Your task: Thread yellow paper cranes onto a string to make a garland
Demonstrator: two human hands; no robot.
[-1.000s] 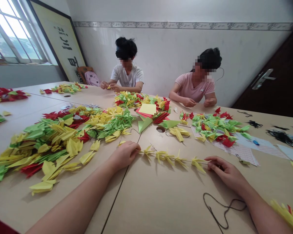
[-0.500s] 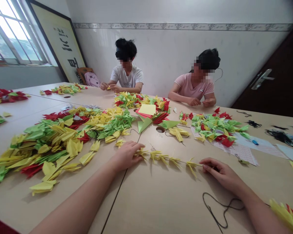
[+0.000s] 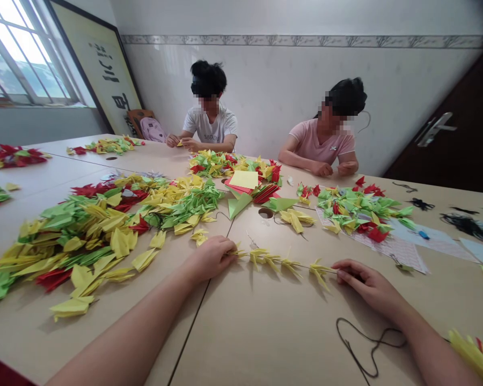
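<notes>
A string of yellow folded paper cranes (image 3: 284, 261) lies stretched across the beige table (image 3: 265, 327) between my hands. My left hand (image 3: 211, 258) is closed on the string's left end, pinching the first crane. My right hand (image 3: 366, 284) pinches the thread at the right end, fingers pressed together on the tabletop. A dark thread (image 3: 364, 343) loops over the table near my right wrist.
A big heap of yellow, green and red folded cranes (image 3: 96, 225) covers the left. Flat paper sheets (image 3: 245, 185) and a smaller heap (image 3: 358, 212) lie beyond. Two people sit across, folding. A round cable hole (image 3: 265, 213) is mid-table. More cranes (image 3: 473, 356) at bottom right.
My hands drew slightly closer, bunching the cranes along the thread; the right hand shifted a little left and the string stays on the table.
</notes>
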